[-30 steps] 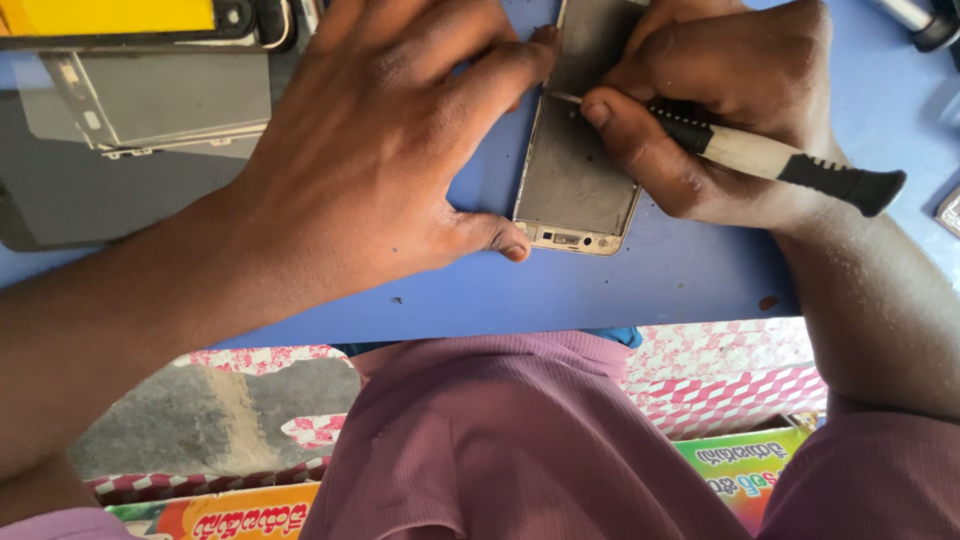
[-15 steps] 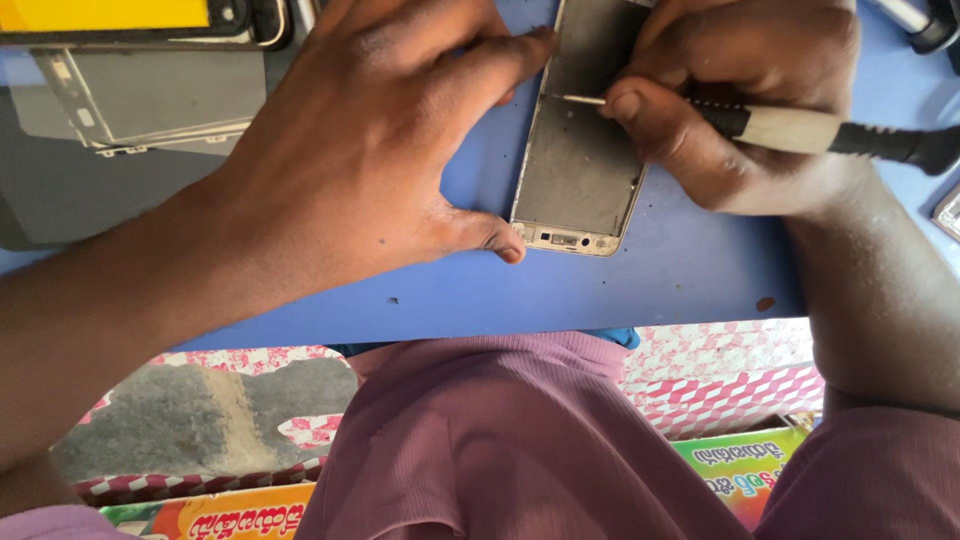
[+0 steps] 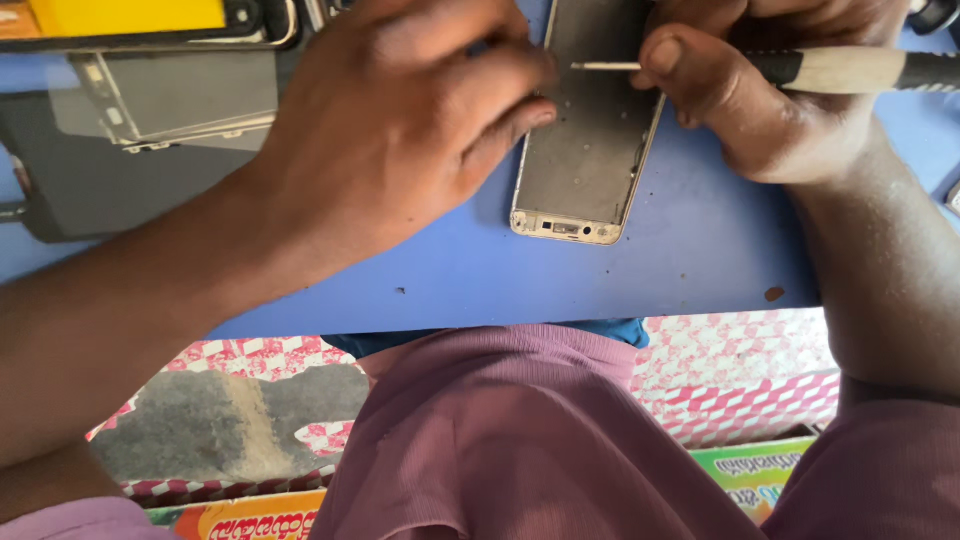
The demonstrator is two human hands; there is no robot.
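Blue worktop (image 3: 700, 260) under us, with a stripped phone frame (image 3: 590, 150) lying flat and a screwdriver at work on it.

Our right hand (image 3: 770, 100) is closed tight around the screwdriver (image 3: 850, 70), its thin metal tip held level over the upper part of the frame. Our left hand (image 3: 400, 130) lies spread, palm down, its fingertips pressing the frame's left edge to steady it. We judge the work well begun: the frame is bare, a grey plate with a gold rim and no screen or back cover on it. How many screws remain we cannot tell, since our hands hide the upper end. Beyond the left hand lie a grey inner panel (image 3: 170, 100) and a dark slab (image 3: 80, 190), both well apart from the frame.
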